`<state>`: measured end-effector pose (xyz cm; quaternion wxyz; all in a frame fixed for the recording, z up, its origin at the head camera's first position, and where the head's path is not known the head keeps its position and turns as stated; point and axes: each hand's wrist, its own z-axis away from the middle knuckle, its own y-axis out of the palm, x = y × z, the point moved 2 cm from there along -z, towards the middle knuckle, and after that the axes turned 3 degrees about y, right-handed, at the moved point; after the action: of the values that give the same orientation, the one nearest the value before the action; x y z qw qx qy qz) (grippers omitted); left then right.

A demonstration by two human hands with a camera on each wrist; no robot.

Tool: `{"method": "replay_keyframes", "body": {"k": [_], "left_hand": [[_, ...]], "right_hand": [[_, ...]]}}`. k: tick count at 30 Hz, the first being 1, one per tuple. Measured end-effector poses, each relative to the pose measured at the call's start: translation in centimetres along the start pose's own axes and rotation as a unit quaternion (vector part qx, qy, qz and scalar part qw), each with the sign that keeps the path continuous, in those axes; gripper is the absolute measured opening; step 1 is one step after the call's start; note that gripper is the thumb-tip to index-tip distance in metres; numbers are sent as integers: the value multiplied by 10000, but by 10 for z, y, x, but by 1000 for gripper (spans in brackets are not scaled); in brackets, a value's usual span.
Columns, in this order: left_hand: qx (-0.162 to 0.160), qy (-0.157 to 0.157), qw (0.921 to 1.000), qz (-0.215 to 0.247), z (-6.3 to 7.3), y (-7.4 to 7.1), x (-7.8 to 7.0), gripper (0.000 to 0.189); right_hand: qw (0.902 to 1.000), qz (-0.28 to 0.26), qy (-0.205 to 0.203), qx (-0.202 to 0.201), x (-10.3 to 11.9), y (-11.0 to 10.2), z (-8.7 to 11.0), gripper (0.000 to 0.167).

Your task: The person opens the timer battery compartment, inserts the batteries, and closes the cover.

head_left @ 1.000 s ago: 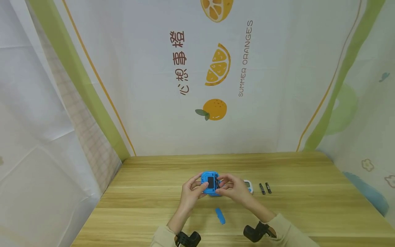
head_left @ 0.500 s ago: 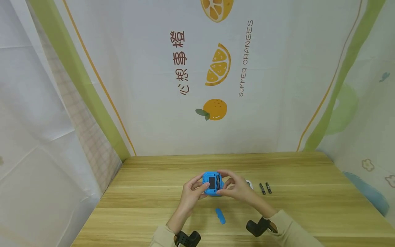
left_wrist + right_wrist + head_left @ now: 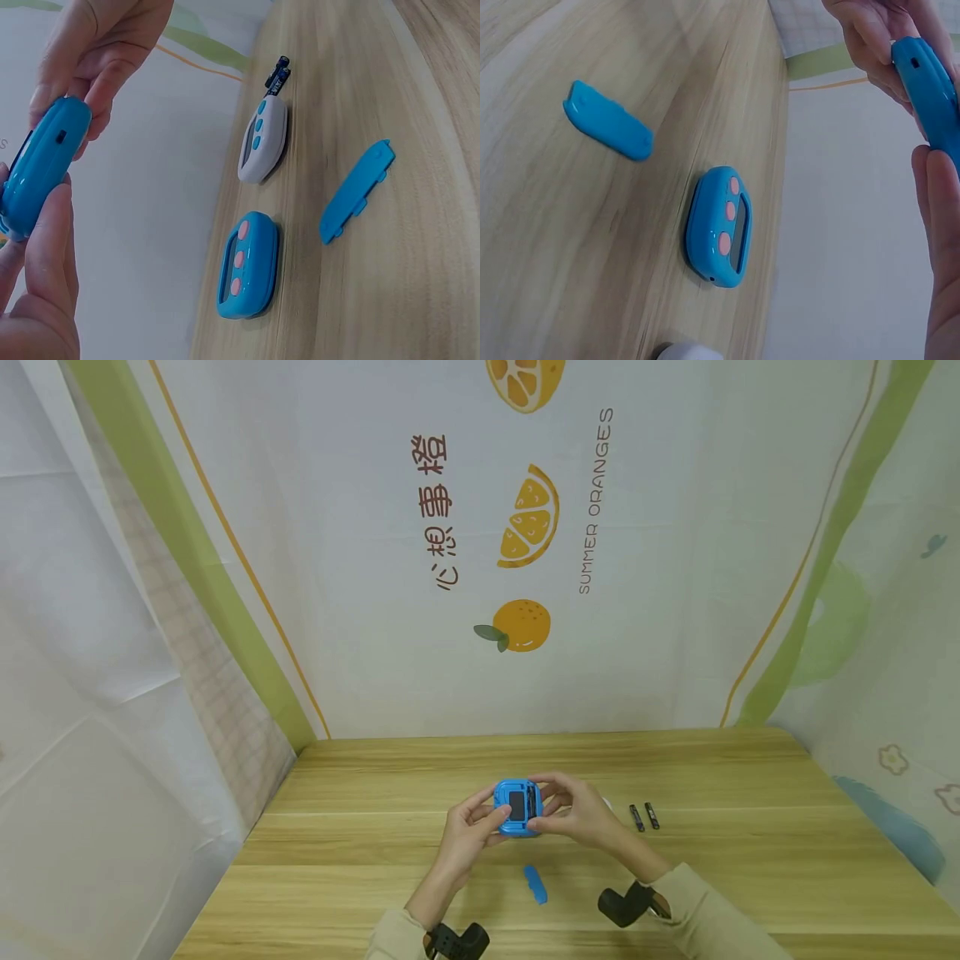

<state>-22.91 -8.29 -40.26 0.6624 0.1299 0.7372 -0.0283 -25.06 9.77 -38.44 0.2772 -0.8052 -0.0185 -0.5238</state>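
Note:
My left hand (image 3: pixel 465 833) grips the left side of a blue digital timer (image 3: pixel 518 827), its thumb on the timer's back. Its back faces me, with the long battery slot at the right uncovered and what looks like a dark battery (image 3: pixel 532 802) inside. My right hand (image 3: pixel 581 814) holds the timer's right side, fingers at the upper edge and thumb near the lower corner. Both wrist views show the blue timer (image 3: pixel 45 169) edge-on, raised above the table. A loose blue battery cover (image 3: pixel 536 885) lies nearer to me on the wood.
Two black batteries (image 3: pixel 644 817) lie right of my right hand. A white timer with blue buttons (image 3: pixel 264 142) is mostly hidden in the head view. Another blue timer with pink buttons (image 3: pixel 718 229) rests on the wooden table (image 3: pixel 360 860). A printed cloth (image 3: pixel 637 652) hangs behind.
My right fingers have moved from over the battery slot to the timer's right edges. The timer has shifted slightly right, and my right hand now covers more of the white timer.

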Motion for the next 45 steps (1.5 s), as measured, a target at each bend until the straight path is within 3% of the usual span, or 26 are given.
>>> {"method": "replay_keyframes", "body": {"k": [8,15,21,27,35,45], "left_hand": [[-77,-10,10000,-10,1,0,1,49],[-56,-11,9999,107,-5,-6,16,50],[-218,76,9997,-121,-7,-13,12,50],[-455,123,9989,-58,-12,-20,16,51],[-482,167,9987,-29,-14,-20,16,50],[-460,7,9989,-54,-13,-17,13,49]], "right_hand": [[9994,-75,-337,15,-6,3,-1,48],[9986,-401,-45,343,-10,4,-2,50],[9956,-705,19,612,-34,2,-4,59],[9930,-750,64,912,-54,8,5,53],[9821,-540,884,1570,-83,30,25,54],[9809,130,719,1802,-93,39,26,47]]}}
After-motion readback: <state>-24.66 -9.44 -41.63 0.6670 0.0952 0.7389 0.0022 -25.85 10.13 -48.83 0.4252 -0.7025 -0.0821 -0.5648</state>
